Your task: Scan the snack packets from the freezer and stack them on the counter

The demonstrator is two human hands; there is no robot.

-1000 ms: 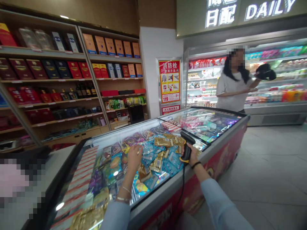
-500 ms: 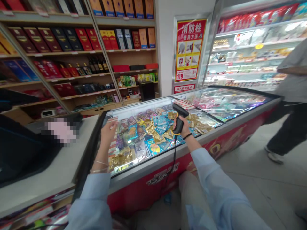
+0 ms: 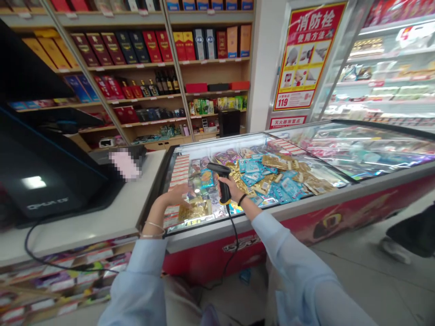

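**Scanner held over the left end of the freezer lid**

Our right hand (image 3: pixel 231 188) is clenched around the grip of a black barcode scanner (image 3: pixel 221 179), held above the glass lid of the chest freezer (image 3: pixel 258 217) near its left front corner. The scanner's handle stands roughly upright; its head runs to the left, toward the counter. A black cable (image 3: pixel 236 244) hangs from the handle down over the freezer's front edge. Our left hand (image 3: pixel 176 195) is released, fingers spread, resting low over the lid just beside the scanner, above a gold packet (image 3: pixel 193 210). Under the glass lie gold and blue packets (image 3: pixel 272 179). To the left, a white counter (image 3: pixel 102 217) butts against the freezer and carries a black terminal (image 3: pixel 50 181). Behind, on the wall, hangs a red poster (image 3: pixel 306 59) reading "119". Shelves (image 3: pixel 136 68) of boxed goods line the back.
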